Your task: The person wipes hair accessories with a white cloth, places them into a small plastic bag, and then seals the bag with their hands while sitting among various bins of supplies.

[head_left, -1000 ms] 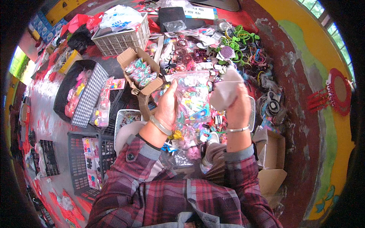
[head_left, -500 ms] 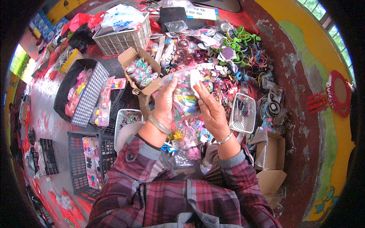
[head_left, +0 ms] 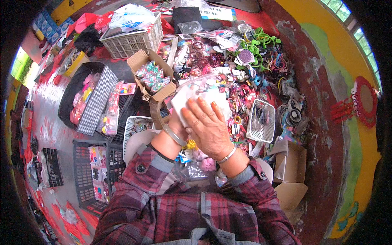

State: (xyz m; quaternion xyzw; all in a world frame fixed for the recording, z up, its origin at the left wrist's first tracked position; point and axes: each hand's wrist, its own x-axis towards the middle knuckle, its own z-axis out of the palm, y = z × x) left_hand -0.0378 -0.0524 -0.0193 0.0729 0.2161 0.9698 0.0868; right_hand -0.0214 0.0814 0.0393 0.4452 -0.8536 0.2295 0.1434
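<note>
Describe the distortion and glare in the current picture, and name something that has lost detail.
Head view: black fills the corners, and the yellow wall bows toward the rim; head view: pale glare streaks the grey surface at left; head view: the white piece beneath the right hand looks washed out, its texture hard to read.

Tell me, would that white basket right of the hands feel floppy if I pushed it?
The white basket is probably stiff: its sides hold a boxy shape. It may be light, with holes in its walls.
</note>
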